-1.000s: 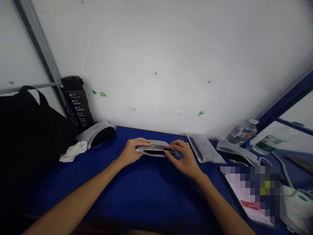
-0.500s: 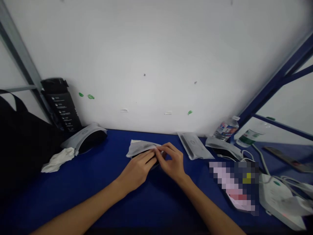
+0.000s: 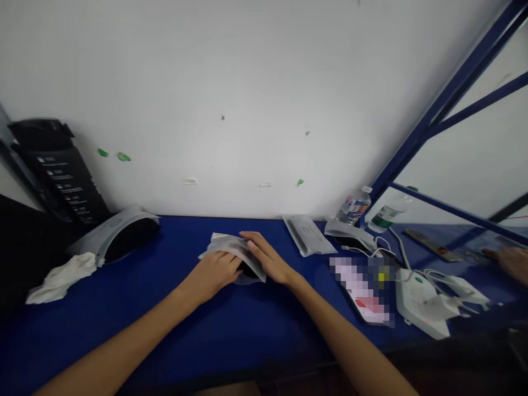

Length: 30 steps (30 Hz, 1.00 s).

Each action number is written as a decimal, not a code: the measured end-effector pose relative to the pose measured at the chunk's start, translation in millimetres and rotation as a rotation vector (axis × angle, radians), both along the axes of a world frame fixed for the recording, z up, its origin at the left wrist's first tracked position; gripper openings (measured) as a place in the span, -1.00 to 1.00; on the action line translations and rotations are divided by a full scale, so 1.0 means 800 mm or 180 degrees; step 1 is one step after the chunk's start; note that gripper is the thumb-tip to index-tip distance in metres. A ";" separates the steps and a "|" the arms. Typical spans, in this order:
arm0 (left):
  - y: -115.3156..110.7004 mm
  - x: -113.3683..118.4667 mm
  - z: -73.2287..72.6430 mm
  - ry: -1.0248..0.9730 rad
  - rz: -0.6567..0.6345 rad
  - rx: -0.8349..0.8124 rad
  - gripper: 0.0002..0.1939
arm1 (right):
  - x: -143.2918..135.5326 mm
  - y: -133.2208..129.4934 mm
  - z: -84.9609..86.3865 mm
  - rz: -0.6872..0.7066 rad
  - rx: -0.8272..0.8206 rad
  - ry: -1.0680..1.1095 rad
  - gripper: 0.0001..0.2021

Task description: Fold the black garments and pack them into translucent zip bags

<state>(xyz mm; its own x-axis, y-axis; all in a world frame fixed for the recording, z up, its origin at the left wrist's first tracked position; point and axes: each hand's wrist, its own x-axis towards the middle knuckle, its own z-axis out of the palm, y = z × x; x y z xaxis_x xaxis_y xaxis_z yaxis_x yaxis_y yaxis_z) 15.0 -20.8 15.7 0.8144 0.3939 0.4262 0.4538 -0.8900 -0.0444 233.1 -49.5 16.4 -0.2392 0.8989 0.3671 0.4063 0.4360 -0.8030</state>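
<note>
A frosted translucent pouch (image 3: 231,243) with a dark inside lies on the blue table in front of me, its mouth bulging apart toward the right and near side. My left hand (image 3: 212,275) is at the pouch's near edge, fingers curled and their tips partly hidden under the upper film. Against the pouch's far right side lies my right hand (image 3: 270,263), its fingers stretched out and the thumb beside them. Whether anything is inside the pouch I cannot tell.
Left are a similar pouch (image 3: 117,228), a crumpled white tissue (image 3: 61,278), a black bottle (image 3: 61,176) and a black bag (image 3: 18,253). Right are a flat pouch (image 3: 309,235), another pouch (image 3: 355,234), a phone (image 3: 363,294), bottles, a power strip (image 3: 421,302) and another person's hand (image 3: 511,264).
The view has turned to the right. My right hand has gone from pinching at the pouch's edge to lying along its far side, and the pouch's mouth now gapes wider. Another person's hand has appeared.
</note>
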 end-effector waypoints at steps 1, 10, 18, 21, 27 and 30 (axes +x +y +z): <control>0.001 -0.001 0.001 -0.0025 -0.0091 0.0094 -0.82 | 0.003 0.004 -0.005 0.0015 -0.0229 0.0036 -0.49; -0.002 -0.035 0.022 -0.2022 -0.0471 -0.0687 -0.81 | 0.018 0.018 -0.015 0.0065 -0.0667 0.0204 -0.40; 0.022 -0.035 0.037 -0.5427 0.0600 -0.3083 -0.70 | 0.023 -0.003 0.004 -0.0107 -0.0519 -0.1432 0.08; 0.034 -0.042 0.036 -0.5946 0.1030 -0.4066 -0.78 | 0.018 -0.011 0.008 0.0101 -0.0309 -0.1676 0.00; 0.043 -0.049 0.028 -0.6151 0.1330 -0.4785 -0.95 | 0.014 -0.007 0.004 -0.0269 0.0471 -0.1578 -0.50; 0.042 -0.047 0.028 -0.6105 0.1229 -0.4745 -0.90 | 0.027 -0.003 0.008 -0.0913 0.0932 -0.1406 -0.55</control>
<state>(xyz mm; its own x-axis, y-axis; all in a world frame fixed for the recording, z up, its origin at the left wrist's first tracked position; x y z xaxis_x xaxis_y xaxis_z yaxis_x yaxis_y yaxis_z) -22.8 13.1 37.9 -0.0907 0.9540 -0.2857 -0.6860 0.1481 0.7124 255.0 -52.1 23.0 -0.1885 0.8267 0.5301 0.8082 0.4372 -0.3945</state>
